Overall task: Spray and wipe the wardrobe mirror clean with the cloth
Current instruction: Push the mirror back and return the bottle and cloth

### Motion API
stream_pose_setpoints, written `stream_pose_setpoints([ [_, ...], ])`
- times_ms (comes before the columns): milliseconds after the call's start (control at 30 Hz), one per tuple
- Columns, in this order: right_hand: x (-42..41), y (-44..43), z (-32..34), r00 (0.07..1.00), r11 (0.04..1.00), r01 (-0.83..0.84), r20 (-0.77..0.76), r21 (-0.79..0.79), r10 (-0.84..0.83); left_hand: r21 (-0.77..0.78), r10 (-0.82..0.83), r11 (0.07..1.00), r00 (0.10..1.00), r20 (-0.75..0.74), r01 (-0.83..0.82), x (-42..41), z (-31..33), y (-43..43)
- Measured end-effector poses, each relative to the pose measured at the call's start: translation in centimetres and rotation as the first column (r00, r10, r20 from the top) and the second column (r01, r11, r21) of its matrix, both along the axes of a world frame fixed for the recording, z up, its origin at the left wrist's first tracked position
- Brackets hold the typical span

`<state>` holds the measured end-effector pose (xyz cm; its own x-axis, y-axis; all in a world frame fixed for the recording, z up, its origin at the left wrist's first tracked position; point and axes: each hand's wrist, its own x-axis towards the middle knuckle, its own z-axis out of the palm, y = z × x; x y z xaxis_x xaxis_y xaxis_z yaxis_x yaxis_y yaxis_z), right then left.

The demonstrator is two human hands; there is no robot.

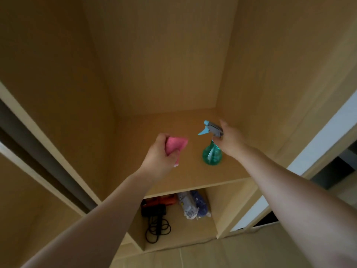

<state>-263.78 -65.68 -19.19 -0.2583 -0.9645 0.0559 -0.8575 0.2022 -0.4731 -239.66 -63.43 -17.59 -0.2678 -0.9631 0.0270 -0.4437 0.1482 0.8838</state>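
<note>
Cloth (176, 145) bunched in left hand (160, 154); right hand (230, 139) grips spray bottle (211, 155).

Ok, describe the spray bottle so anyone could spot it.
Inside the wardrobe, find the upper shelf. On its right, gripped by the right hand, is the spray bottle: clear green with a blue trigger, unlike the pink cloth in the left hand.

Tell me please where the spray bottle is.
Head view, right of centre: the spray bottle stands on the shelf, right hand gripping its neck, pink cloth leftward.
</note>
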Motion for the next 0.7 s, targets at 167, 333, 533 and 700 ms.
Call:
stream_pose_setpoints([
  [167, -0.7, -1.3, -1.1, 1.000, 1.000, -0.016, 0.021, 0.014, 0.016, 0.006, 0.043, 0.999, 0.998, 0.039, -0.044, -0.1, -0.6, 0.6],
  [333, -0.5, -0.6, -0.5, 0.997, 0.999, -0.048, -0.059, -0.013, 0.048, -0.003, 0.068, 0.998, 0.996, 0.051, -0.068, 0.3, -0.3, 1.8],
  [533, 1.7, 3.1, 0.6, 0.992, 0.986, -0.127, -0.028, -0.106, 0.124, -0.043, 0.072, 0.997, 0.996, 0.046, -0.070, 1.9, 0.5, 4.1],
  [700, 5.1, 7.5, 2.8, 0.982, 0.965, -0.172, 0.043, -0.198, 0.184, -0.056, 0.050, 0.997, 0.999, 0.020, -0.049, 4.8, 1.1, 7.1],
])
